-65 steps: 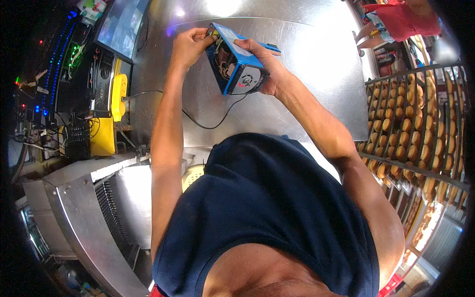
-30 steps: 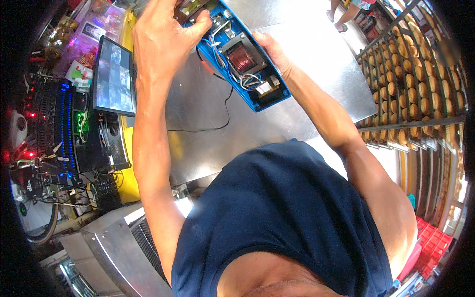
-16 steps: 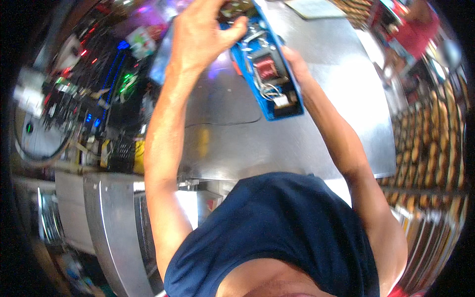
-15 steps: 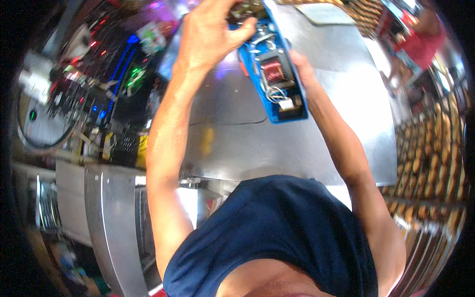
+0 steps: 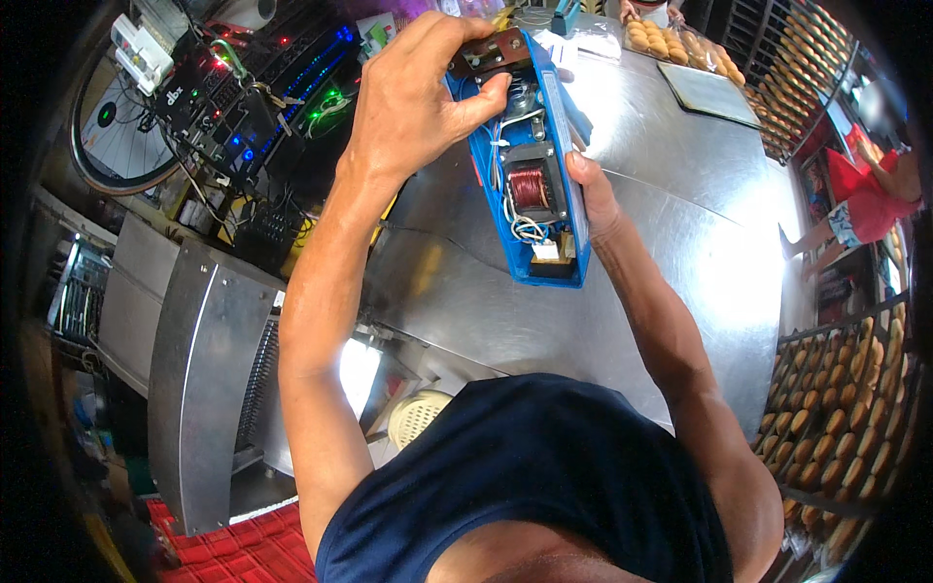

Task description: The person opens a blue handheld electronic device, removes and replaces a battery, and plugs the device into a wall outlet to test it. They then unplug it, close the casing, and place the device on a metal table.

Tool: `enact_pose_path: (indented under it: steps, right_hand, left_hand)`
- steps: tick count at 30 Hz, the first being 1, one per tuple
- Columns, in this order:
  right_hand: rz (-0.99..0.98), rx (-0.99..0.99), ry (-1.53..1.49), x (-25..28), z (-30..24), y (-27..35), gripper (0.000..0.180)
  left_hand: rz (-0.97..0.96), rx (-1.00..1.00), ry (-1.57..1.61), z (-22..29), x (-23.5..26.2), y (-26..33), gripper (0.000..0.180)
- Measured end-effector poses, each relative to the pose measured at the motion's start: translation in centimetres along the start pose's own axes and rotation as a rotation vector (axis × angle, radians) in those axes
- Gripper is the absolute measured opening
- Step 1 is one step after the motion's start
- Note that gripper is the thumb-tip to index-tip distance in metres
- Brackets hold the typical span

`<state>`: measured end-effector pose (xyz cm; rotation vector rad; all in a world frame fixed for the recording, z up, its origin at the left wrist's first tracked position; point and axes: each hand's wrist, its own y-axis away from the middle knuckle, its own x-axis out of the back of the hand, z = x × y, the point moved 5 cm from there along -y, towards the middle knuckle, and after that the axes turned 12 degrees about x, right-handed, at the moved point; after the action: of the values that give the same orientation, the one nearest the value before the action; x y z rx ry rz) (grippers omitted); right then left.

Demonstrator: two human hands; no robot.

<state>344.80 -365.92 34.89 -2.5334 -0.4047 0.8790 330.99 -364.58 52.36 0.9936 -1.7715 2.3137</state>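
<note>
A long blue metal case (image 5: 498,219) with an open side is held up above the steel table; it looks like the body of a bag sealer. Inside show a transformer (image 5: 530,187) wound with copper-red wire, white wires (image 5: 526,229) and a pale connector (image 5: 545,251). My left hand (image 5: 413,92) is closed around its far end, the thumb against the inside and the fingers by a brown bracket (image 5: 498,51). My right hand (image 5: 595,194) grips the right side wall, thumb along the edge; its other fingers are hidden behind the case.
Beneath lies a steel table (image 5: 671,223) with a thin dark cord on it. Bread rolls (image 5: 671,44) and a flat pale board (image 5: 709,94) are at the far right. Racks of rolls (image 5: 826,418) stand right, near a person in red (image 5: 875,185). Lit electronic equipment (image 5: 282,107) fills the left.
My view has shifted, bringing more of the table's far side into sight. The case sits slightly lower in the picture, still in both hands.
</note>
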Motion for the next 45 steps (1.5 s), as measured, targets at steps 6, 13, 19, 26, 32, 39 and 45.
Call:
enact_pose_path:
  steps: [6,13,19,26,32,39,45]
  right_hand:
    - [-0.032,0.037,0.025,0.1,0.3,-0.2,0.081]
    - [0.04,0.044,0.025,0.8,0.4,0.1,0.082]
    - [0.149,0.054,0.026,1.2,0.4,0.1,0.091]
    - [0.219,0.093,-0.024,1.3,-0.3,0.4,0.079]
    - [0.269,0.017,-0.204,3.4,1.0,0.8,0.082]
    - [0.333,0.054,-0.236,4.8,0.0,1.3,0.081]
    - [0.268,0.118,-0.196,3.0,-2.8,1.6,0.084]
  left_hand:
    - [-0.058,0.009,0.007,-0.1,0.1,-0.3,0.038]
    - [-0.109,-0.02,-0.03,1.2,0.2,-1.1,0.038]
    - [-0.135,-0.016,0.025,-1.0,-1.7,-1.2,0.038]
    - [-0.209,0.06,-0.002,-0.4,-2.7,-2.0,0.032]
    - [-0.258,0.104,-0.023,-0.1,-3.7,-2.6,0.03]
    - [-0.214,-0.061,0.002,1.9,-4.1,-3.9,0.025]
    - [-0.154,-0.181,0.098,3.3,-4.7,-5.1,0.024]
